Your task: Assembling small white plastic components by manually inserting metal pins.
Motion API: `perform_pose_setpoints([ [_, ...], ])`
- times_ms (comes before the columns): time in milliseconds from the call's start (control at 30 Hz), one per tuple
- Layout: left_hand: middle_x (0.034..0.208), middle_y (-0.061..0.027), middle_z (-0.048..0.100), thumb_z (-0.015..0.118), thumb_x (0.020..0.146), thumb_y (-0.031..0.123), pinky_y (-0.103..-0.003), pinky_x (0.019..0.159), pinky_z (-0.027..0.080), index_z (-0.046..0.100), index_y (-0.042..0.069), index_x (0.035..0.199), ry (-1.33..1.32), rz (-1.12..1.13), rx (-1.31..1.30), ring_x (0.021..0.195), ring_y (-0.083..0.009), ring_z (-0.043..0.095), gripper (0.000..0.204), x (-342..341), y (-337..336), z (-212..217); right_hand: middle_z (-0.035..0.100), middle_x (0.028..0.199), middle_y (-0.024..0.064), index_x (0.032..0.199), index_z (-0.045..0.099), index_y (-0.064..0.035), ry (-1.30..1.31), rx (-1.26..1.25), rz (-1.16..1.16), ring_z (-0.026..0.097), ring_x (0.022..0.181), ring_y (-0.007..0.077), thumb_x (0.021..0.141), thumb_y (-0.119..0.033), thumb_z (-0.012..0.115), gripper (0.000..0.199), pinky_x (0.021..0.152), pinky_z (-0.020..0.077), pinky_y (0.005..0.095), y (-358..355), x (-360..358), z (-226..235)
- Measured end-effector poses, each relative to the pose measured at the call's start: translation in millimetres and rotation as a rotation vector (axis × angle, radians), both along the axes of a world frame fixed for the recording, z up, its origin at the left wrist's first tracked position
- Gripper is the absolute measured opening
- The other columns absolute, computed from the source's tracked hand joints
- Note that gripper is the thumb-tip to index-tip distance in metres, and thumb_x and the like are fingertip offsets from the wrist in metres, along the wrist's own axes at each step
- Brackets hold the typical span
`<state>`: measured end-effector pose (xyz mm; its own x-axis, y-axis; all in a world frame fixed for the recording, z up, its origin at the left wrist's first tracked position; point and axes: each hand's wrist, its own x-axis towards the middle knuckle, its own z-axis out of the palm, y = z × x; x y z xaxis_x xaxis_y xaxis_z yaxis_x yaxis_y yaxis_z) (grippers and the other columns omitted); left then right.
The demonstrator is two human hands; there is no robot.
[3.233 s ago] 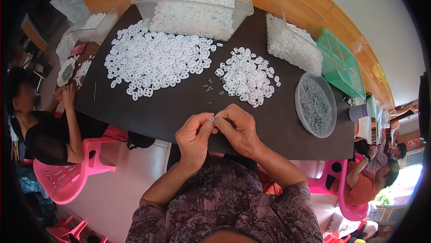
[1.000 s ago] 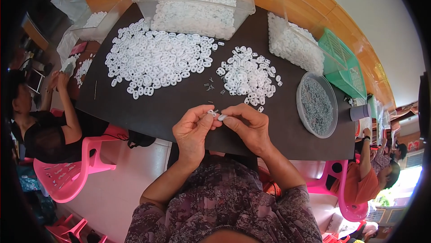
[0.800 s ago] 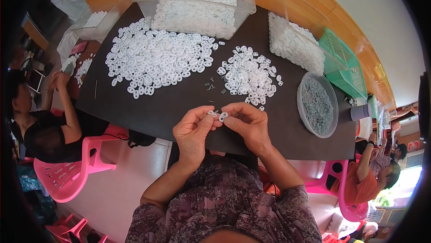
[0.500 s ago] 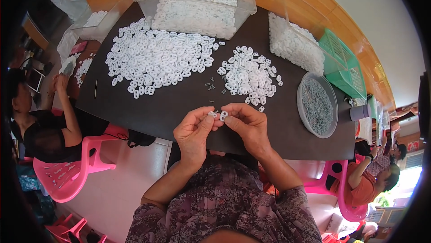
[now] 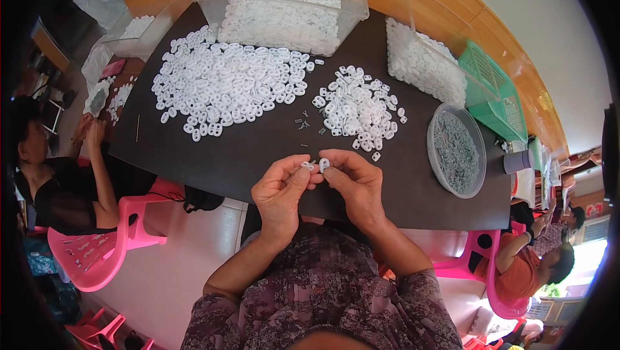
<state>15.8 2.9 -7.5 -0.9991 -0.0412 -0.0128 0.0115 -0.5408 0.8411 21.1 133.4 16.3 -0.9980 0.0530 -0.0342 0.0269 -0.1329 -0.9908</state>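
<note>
it looks like a small hand-assembly workroom: a dark table [image 5: 252, 151] carries heaps of white two-holed parts [image 5: 226, 85], clear bins [image 5: 354, 12] packed with more white pieces, and a round tub [image 5: 481, 156] of grey metal bits [image 5: 457, 146]. co-workers [image 5: 71, 195] sit on either side on pink plastic chairs [image 5: 103, 263], one beside a surface [image 5: 132, 67] strewn with white pieces. whether within a home, i cannot tell.

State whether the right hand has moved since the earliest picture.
Yes, slightly rightward: the right hand is now a little closer to the round tub, which keeps its place on the dark table.
</note>
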Motion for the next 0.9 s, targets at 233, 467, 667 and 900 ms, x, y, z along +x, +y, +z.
perform_pose_setpoints([
  [233,0.087,-0.015,0.068,0.061,0.089,0.004,-0.026,0.065,0.052,0.061,-0.006,0.104,-0.062,-0.049,-0.017,0.07,-0.0178,0.066,0.018,0.3,-3.5,0.2,0.066,0.085,0.0021,0.106,0.065,0.0011,-0.04,-0.031,-0.039,0.055,0.071,0.0056,0.085,-0.002,0.062,0.021,0.062,0.0437,0.0193,6.9,-7.1,-2.7],
  [467,0.085,-0.014,0.067,0.062,0.089,0.004,-0.025,0.062,0.052,0.062,-0.006,0.101,-0.071,-0.059,-0.045,0.066,-0.0166,0.065,0.016,1.6,-3.5,0.6,0.066,0.082,0.002,0.103,0.066,0.0012,-0.077,-0.062,-0.013,0.055,0.068,0.0057,0.085,-0.003,0.063,0.019,0.06,0.0437,0.0191,10.6,-10.2,-1.3],
  [667,0.084,-0.0127,0.067,0.061,0.089,0.004,-0.024,0.062,0.051,0.062,-0.005,0.101,-0.087,-0.055,-0.081,0.066,-0.0156,0.065,0.015,2.1,-3.9,1.8,0.066,0.081,0.002,0.101,0.067,0.0013,-0.067,-0.06,-0.007,0.055,0.067,0.0057,0.085,-0.003,0.064,0.017,0.06,0.0438,0.0192,9.6,-13.3,-0.4],
  [900,0.087,-0.0078,0.068,0.062,0.09,0.006,-0.02,0.064,0.049,0.062,-0.003,0.106,-0.086,-0.079,-0.089,0.071,-0.0097,0.064,0.018,3.4,-5.8,0.0,0.066,0.084,0.0013,0.101,0.068,0.0011,-0.026,0.024,-0.009,0.054,0.068,0.0048,0.085,-0.004,0.064,0.017,0.061,0.0434,0.0189,6.9,-12.6,0.1],
])
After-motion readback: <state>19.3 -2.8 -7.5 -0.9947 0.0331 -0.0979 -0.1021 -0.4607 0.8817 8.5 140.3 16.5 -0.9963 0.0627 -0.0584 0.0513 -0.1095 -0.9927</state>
